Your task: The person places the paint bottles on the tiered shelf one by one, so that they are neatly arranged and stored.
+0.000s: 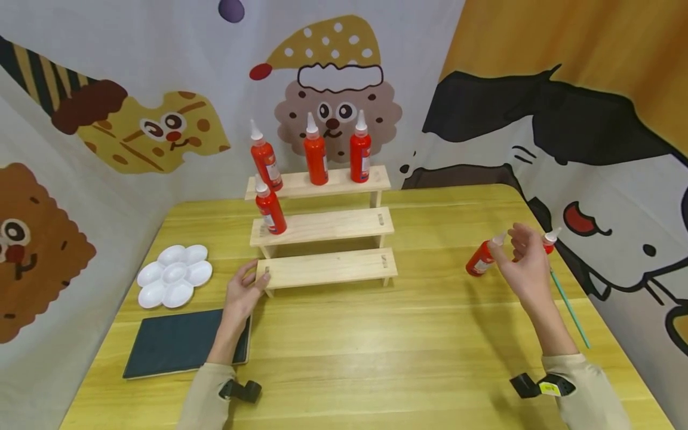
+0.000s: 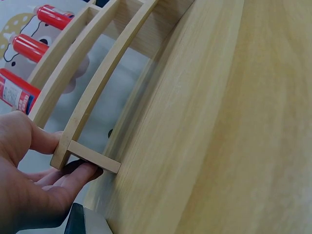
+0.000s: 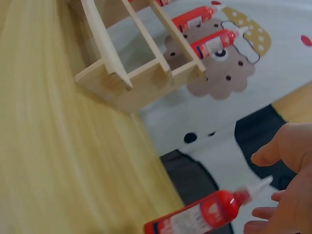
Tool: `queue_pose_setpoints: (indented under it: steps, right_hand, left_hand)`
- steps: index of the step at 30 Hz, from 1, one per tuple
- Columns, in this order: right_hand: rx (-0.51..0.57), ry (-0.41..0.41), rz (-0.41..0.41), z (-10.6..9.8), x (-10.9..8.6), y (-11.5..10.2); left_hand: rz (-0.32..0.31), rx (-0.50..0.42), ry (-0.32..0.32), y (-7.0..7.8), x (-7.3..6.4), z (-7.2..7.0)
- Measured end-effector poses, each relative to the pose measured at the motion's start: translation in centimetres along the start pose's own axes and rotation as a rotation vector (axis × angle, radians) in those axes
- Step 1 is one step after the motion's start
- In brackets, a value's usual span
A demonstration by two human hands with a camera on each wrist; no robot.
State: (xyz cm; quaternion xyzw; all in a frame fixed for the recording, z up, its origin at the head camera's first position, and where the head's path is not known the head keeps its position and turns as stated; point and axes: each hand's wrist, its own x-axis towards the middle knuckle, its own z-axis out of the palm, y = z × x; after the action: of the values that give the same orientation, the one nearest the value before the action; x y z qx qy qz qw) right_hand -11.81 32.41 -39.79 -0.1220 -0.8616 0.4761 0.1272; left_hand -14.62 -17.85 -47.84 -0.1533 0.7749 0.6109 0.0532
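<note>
My left hand (image 1: 243,292) pinches the left end of the lowest step of a three-step wooden display stand (image 1: 328,269), thumb on top and fingers underneath. Three red squeeze bottles with white nozzles stand on the top step, one of them a bottle (image 1: 361,149) at the right. A fourth red bottle (image 1: 272,214) is at the left of the middle step. On the right side of the table, my right hand (image 1: 525,263) hovers with relaxed, parted fingers beside another red bottle (image 3: 195,214). The right wrist view shows a gap between hand and bottle.
A further red bottle (image 1: 549,240) is partly hidden behind the right hand, near a thin green stick (image 1: 570,307). At left lie a white flower-shaped palette (image 1: 174,275) and a dark flat board (image 1: 172,343). A printed cloth (image 1: 215,60) hangs behind the table.
</note>
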Motion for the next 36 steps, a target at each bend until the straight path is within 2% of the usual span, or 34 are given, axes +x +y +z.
queue_pose_setpoints:
  steps: [5,11,17,23,28,36]
  right_hand:
    - [0.024,-0.070,0.062,0.2,0.0,1.8]
    - [0.018,-0.109,0.056,0.8,0.0,3.3]
    - [0.064,-0.113,0.063,1.5,0.2,4.3]
    - [0.021,-0.100,0.054,1.8,0.7,5.2]
    - [-0.062,-0.107,0.018,1.8,1.0,5.4]
    - [-0.067,-0.085,-0.037,2.3,1.0,4.4]
  left_hand:
    - [0.004,0.012,0.001,0.1,-0.1,-0.1]
    - [0.025,0.000,0.004,0.2,-0.3,-0.1]
    - [0.052,0.002,0.029,0.1,-0.4,-0.1]
    - [0.017,0.013,0.006,-0.1,-0.1,0.1]
    - [0.003,0.017,0.006,-0.1,-0.1,0.1]
    - [0.020,0.023,0.013,-0.1,-0.1,0.0]
